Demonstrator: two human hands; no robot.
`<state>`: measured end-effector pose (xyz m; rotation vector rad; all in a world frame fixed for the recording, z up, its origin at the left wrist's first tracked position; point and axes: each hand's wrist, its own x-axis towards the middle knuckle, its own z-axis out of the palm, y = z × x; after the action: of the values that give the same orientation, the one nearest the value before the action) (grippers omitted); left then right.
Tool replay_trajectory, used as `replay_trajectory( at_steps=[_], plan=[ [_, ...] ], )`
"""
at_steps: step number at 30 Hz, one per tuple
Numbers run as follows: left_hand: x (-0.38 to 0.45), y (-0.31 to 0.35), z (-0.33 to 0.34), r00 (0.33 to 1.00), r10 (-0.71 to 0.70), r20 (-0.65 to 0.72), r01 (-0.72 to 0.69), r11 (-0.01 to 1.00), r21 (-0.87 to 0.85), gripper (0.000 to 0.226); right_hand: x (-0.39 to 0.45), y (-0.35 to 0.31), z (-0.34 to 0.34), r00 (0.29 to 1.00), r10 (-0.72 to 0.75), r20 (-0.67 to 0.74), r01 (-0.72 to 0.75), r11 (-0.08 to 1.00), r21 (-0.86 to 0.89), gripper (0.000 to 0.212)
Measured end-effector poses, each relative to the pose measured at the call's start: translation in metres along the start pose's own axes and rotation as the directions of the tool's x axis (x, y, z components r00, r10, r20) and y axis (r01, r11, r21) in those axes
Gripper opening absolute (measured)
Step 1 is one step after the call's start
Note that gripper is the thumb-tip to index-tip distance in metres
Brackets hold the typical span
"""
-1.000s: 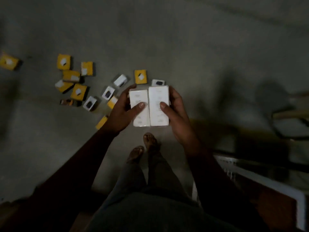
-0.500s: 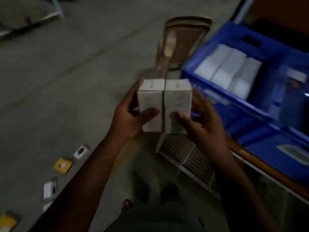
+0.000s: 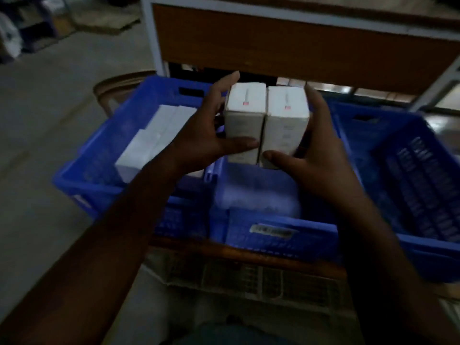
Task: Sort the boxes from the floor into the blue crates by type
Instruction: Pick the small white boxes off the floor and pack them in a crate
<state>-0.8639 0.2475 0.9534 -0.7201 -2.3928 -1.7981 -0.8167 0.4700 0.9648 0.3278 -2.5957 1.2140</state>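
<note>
Two tall white boxes are pressed side by side above the blue crates. My left hand point(image 3: 206, 135) grips the left white box point(image 3: 244, 113), thumb across its front. My right hand point(image 3: 316, 155) grips the right white box point(image 3: 286, 120) in the same way. Under them lies the left blue crate point(image 3: 99, 150), which holds a row of white boxes point(image 3: 154, 140) along its left side. A second blue crate point(image 3: 423, 170) stands to the right; its inside looks dark and its contents cannot be made out.
The crates rest on a wooden-edged table point(image 3: 249, 252) with a metal mesh shelf point(image 3: 249, 280) below its front. Behind stands a brown panel in a white frame point(image 3: 298, 43). A rounded chair back point(image 3: 117, 83) shows at the far left, with grey floor point(image 3: 49, 120) beyond.
My view has swung from the floor with its scattered small boxes up to the crates. Both hands have carried the pair of white boxes over the left blue crate.
</note>
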Motion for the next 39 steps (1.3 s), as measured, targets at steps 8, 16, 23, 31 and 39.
replay_trajectory(
  at_steps=[8,16,23,31,39],
  plan=[
    [0.11,-0.045,0.018,0.988,-0.082,0.133,0.026,0.926,0.377,0.107,0.082,0.066,0.004,0.994,0.108,-0.003,-0.107,0.98,-0.166,0.115],
    [0.142,-0.125,0.035,0.938,-0.274,0.214,0.082,0.771,0.631,0.101,0.116,0.131,0.064,0.939,0.333,0.09,-0.308,0.927,-0.216,0.084],
    [0.159,-0.134,0.056,0.96,-0.218,0.177,-0.079,0.398,0.914,0.096,0.135,0.163,0.083,0.881,0.456,0.129,-0.428,0.883,-0.192,0.079],
    [0.17,-0.153,0.066,0.949,-0.305,0.08,-0.056,0.086,0.995,0.096,0.153,0.18,0.102,0.869,0.429,0.246,-0.358,0.889,-0.285,0.084],
    [0.178,-0.153,0.071,0.956,-0.285,0.067,-0.04,0.101,0.994,0.092,0.163,0.197,0.089,0.822,0.485,0.298,-0.448,0.874,-0.187,0.084]
  ],
)
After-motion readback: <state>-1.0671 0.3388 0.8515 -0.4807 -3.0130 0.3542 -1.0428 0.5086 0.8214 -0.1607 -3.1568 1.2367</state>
